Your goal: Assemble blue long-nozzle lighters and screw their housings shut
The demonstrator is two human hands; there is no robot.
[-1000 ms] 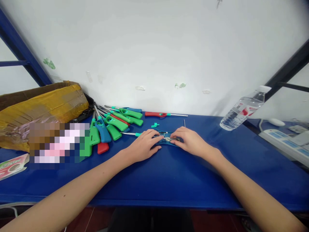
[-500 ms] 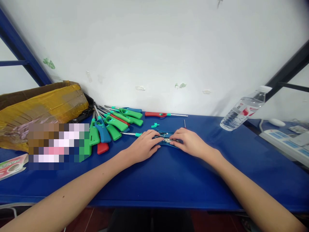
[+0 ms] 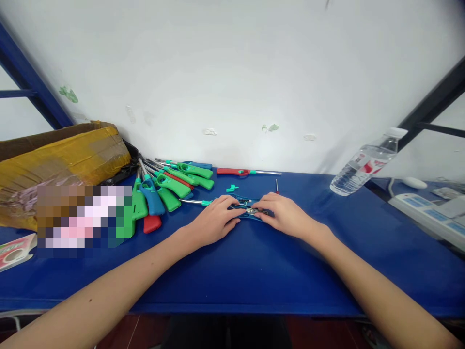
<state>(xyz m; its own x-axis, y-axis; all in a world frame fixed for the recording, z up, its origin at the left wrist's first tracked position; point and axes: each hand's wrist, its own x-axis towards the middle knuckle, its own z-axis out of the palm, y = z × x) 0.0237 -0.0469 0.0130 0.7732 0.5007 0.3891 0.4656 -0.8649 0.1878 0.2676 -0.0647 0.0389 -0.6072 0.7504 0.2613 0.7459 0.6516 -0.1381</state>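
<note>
An opened blue lighter (image 3: 247,209) with its metal innards showing lies flat on the blue table (image 3: 254,261). My left hand (image 3: 214,220) rests on its left end, fingers curled over the body where the metal nozzle sticks out. From the right, my right hand (image 3: 285,213) pinches the lighter's innards with its fingertips. A small teal plastic part (image 3: 231,188) lies just behind the lighter. A thin red-handled screwdriver (image 3: 276,185) lies behind my right hand.
A heap of green, blue and red long-nozzle lighters (image 3: 167,184) lies at the left, and a single red lighter (image 3: 247,171) by the wall. A taped cardboard box (image 3: 58,165) stands far left. At the right are a water bottle (image 3: 366,162) and a power strip (image 3: 428,215).
Both hands have stayed on the blue lighter; my right fingertips have shifted slightly left along it. The camera tilted a little.
</note>
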